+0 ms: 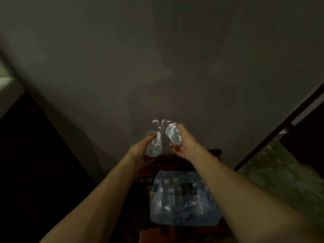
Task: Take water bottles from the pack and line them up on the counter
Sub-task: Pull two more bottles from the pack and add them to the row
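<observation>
Each of my hands holds a clear plastic water bottle out in front of me, above the floor. My left hand grips the left bottle. A second bottle, with a pale label, is in my right hand. Both bottles tilt away from me, their far ends almost touching. Below my forearms the shrink-wrapped pack of bottles sits on a dark wooden stand; a hole is torn in the top of its wrap. No counter can be made out in the dim view.
A plain grey floor fills most of the view. A dark mass stands at the left. At the right runs a dark frame with a patterned greenish surface behind it.
</observation>
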The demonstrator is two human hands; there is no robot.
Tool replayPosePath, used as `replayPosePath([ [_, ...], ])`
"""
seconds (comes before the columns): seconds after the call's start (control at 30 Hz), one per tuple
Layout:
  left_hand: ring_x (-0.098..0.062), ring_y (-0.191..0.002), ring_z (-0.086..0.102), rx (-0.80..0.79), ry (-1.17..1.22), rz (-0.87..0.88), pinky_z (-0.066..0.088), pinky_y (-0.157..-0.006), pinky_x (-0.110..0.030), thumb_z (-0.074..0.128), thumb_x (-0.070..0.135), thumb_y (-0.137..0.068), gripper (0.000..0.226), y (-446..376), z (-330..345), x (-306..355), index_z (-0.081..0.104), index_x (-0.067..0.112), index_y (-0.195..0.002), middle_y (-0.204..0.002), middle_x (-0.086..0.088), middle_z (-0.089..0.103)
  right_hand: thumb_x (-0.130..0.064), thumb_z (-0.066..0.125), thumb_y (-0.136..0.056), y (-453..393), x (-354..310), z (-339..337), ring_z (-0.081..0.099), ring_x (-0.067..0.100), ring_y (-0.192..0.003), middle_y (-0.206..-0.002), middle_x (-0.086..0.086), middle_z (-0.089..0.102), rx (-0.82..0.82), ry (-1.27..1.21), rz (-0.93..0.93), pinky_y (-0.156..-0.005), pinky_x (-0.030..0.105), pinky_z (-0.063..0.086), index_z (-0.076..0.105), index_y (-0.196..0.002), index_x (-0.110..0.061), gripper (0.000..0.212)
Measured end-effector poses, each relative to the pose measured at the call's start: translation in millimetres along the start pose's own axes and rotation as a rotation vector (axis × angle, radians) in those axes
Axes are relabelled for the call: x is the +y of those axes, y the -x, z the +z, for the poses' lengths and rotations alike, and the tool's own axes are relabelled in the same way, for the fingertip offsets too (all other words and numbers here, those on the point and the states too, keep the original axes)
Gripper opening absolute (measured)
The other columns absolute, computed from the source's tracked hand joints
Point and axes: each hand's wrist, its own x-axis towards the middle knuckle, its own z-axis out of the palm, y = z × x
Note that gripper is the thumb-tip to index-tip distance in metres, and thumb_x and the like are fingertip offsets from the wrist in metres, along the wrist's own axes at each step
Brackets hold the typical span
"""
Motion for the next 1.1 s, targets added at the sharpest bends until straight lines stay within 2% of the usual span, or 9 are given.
replayPosePath([
  [0.13,-0.018,-0.064,0.067,-0.027,0.032,0.083,0.052,-0.06,-0.03,0.076,0.032,-0.082,0.026,28,3,15,0.069,0.01,-0.094,-0.084,-0.007,0.071,-0.056,0.06,-0.078,26,-10,21,0.063,0.012,-0.057,-0.075,0.001,0.069,-0.123,-0.148,-0.076,-0.046,0.02,0.047,0.066,-0.106,-0.019,0.047],
  [0.2,-0.018,-0.062,0.068,-0.031,0.091,0.137,0.052,-0.063,-0.031,0.074,0.028,-0.084,0.027,41,0,27,0.07,0.008,-0.101,-0.089,-0.009,0.071,-0.055,0.058,-0.078,38,-18,33,0.061,0.012,-0.052,-0.068,0.001,0.067,-0.162,-0.209,-0.1,-0.045,0.02,0.047,0.068,-0.101,-0.017,0.045],
  [0.3,-0.024,-0.084,0.068,-0.039,0.122,0.23,0.052,-0.079,-0.037,0.072,0.024,-0.087,0.043,60,-9,47,0.064,0.001,-0.122,-0.108,-0.014,0.068,-0.05,0.057,-0.083,53,-25,46,0.059,0.011,-0.049,-0.07,0.003,0.066,-0.276,-0.267,-0.19,-0.045,0.02,0.047,0.066,-0.106,-0.014,0.043],
  [0.4,-0.031,-0.109,0.069,-0.044,0.101,0.335,0.052,-0.093,-0.04,0.07,0.026,-0.088,0.048,80,-22,70,0.06,0.002,-0.128,-0.121,-0.018,0.069,-0.04,0.06,-0.082,69,-35,59,0.051,0.01,-0.05,-0.074,0.003,0.06,-0.428,-0.29,-0.291,-0.048,0.022,0.043,0.061,-0.116,-0.014,0.043],
  [0.53,-0.025,-0.091,0.071,-0.053,0.102,0.489,0.054,-0.08,-0.035,0.067,0.022,-0.089,0.043,103,-43,101,0.059,0.003,-0.127,-0.114,-0.016,0.072,-0.033,0.063,-0.077,97,-48,82,0.049,0.012,-0.053,-0.08,0.006,0.061,-0.559,-0.292,-0.363,-0.055,0.026,0.044,0.061,-0.119,-0.011,0.048],
  [0.73,-0.025,-0.092,0.074,-0.047,-0.002,0.637,0.059,-0.079,-0.033,0.064,0.018,-0.087,0.034,119,-97,153,0.063,0.003,-0.117,-0.107,-0.017,0.075,-0.019,0.058,-0.086,124,-60,143,0.066,0.022,-0.071,-0.097,0.013,0.067,-0.67,-0.159,-0.485,-0.068,0.034,0.056,0.049,-0.134,-0.006,0.05],
  [0.9,-0.018,-0.076,0.074,-0.027,-0.155,0.725,0.056,-0.07,-0.03,0.067,0.012,-0.079,0.029,132,-158,198,0.068,0.01,-0.108,-0.094,-0.01,0.077,-0.015,0.069,-0.079,141,-64,213,0.071,0.02,-0.087,-0.108,0.008,0.07,-0.644,-0.006,-0.624,-0.069,0.035,0.058,0.052,-0.125,-0.014,0.049],
  [1.0,-0.012,-0.065,0.073,-0.049,-0.23,0.804,0.054,-0.058,-0.022,0.066,0.006,-0.08,0.028,139,-197,221,0.07,0.01,-0.108,-0.083,-0.005,0.078,-0.023,0.075,-0.074,149,-56,261,0.072,0.015,-0.089,-0.106,0.003,0.072,-0.597,0.038,-0.71,-0.062,0.031,0.055,0.059,-0.112,-0.023,0.041],
  [1.1,-0.015,-0.077,0.075,-0.053,-0.314,0.853,0.055,-0.059,-0.018,0.066,0.008,-0.084,0.035,146,-232,236,0.067,0.006,-0.119,-0.1,-0.011,0.077,-0.034,0.078,-0.067,154,-47,300,0.074,0.014,-0.085,-0.095,-0.001,0.076,-0.542,0.03,-0.772,-0.062,0.029,0.055,0.064,-0.101,-0.027,0.038],
])
